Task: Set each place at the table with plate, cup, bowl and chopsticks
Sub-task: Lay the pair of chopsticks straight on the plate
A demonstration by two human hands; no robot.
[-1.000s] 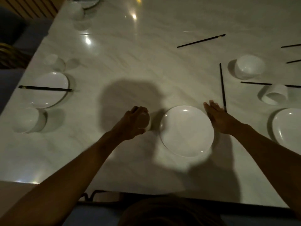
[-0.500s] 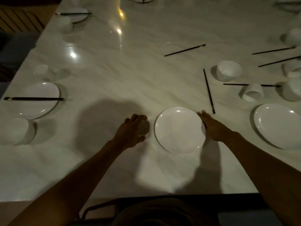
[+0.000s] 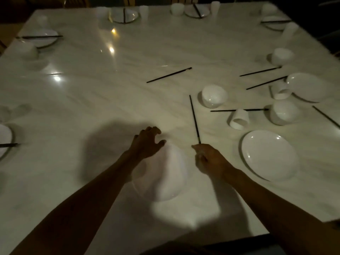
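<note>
Left hand (image 3: 147, 144): yours, fingers loosely spread, empty, over plate (image 3: 165, 173).
Right hand (image 3: 207, 159): yours, pinching chopstick (image 3: 194, 119) beside plate.

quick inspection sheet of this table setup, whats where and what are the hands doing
surface: pale marble table, glossy, light glare spots.
job's things: plate under both wrists, blurred; loose chopstick near the right fingers; tipped cup; bowl; second plate at right; finished settings along the far edge.
clutter: more loose chopsticks, bowls and a cup scattered at right.
grippers: left hand loosely curled, holds nothing; right hand pinches the chopstick's near end.
cables: nothing seen.
surroundings: dim room, chair backs beyond the table.
</note>
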